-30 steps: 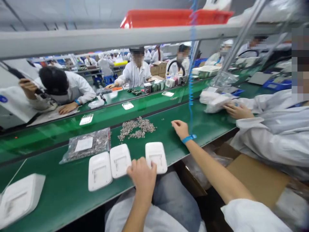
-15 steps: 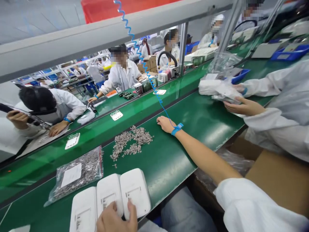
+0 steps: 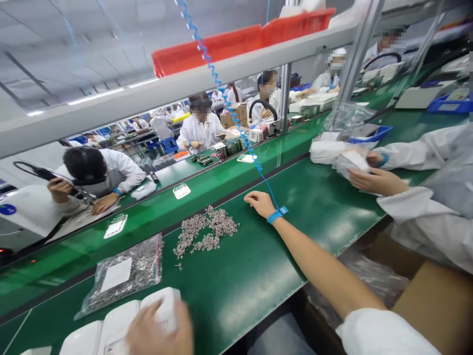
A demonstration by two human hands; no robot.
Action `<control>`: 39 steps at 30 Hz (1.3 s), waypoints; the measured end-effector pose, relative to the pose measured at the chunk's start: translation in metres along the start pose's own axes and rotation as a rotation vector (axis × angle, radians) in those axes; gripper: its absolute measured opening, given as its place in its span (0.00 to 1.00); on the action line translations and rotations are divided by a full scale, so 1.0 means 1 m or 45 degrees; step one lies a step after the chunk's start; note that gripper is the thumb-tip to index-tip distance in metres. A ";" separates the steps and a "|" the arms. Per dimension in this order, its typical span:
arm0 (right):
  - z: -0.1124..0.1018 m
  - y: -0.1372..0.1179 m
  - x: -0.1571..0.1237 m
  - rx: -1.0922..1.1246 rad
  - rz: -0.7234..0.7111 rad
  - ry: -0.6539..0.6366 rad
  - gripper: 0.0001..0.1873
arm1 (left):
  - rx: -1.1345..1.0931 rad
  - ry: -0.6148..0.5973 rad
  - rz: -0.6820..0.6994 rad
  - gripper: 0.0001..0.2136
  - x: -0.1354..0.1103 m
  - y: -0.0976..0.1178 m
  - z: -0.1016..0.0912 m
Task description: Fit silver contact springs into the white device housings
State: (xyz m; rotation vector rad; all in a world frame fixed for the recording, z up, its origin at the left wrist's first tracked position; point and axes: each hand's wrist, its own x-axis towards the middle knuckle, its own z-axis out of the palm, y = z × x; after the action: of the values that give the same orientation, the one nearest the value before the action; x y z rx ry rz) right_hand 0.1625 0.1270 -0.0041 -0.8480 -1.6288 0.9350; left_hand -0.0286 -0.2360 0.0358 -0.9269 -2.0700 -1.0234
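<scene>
My left hand (image 3: 160, 328), smeared by motion, is closed across the rightmost white plastic case (image 3: 168, 296), its fingers over the top and its thumb along the right side. Two more white plastic cases (image 3: 82, 339) lie side by side to its left, partly cut off by the lower frame edge. My right hand (image 3: 259, 203) rests on the green bench with its fingers curled together; whatever they may hold is hidden. A blue wrist strap (image 3: 276, 216) with a coiled cord is on that wrist. Left of this hand lies a loose pile of small metal parts (image 3: 221, 222).
A clear zip bag of metal parts (image 3: 142, 264) with a white label lies behind the cases. White panels with green boards (image 3: 182, 191) sit on the green strip beyond. At right, a co-worker's hands (image 3: 377, 180) hold a plastic-wrapped white item. Red bins (image 3: 214, 47) stand overhead.
My left hand and the row of white cases have shifted left along the bench. My right hand stays by the pile, fingers curled. The view has tilted up a little.
</scene>
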 end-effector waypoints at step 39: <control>0.006 -0.043 -0.002 0.526 0.195 -0.333 0.17 | -0.833 -0.342 0.332 0.16 0.010 0.168 0.230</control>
State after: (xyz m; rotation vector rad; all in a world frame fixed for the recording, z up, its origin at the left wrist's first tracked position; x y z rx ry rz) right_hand 0.1540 0.1052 0.0328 -0.5859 -1.5218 1.4801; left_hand 0.0485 0.0353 -0.0045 -1.6891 -1.7569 -1.5285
